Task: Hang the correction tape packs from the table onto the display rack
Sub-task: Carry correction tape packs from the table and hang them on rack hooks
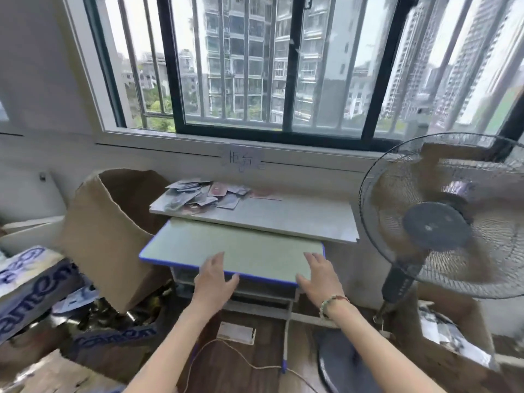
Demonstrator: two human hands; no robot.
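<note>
Both hands, left (214,279) & right (320,279), flat w/ fingers spread, empty, at table (235,251) front edge; packs (202,197) behind.

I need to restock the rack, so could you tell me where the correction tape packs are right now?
In the head view, the correction tape packs lie heaped on the left end of the white shelf below the window.

You have the correction tape packs (202,195) heaped in a loose, overlapping pile at the far left end of the white bench (297,219) under the window. They lie flat or slightly tilted, pale cards with one reddish among them, details blurred.
</note>
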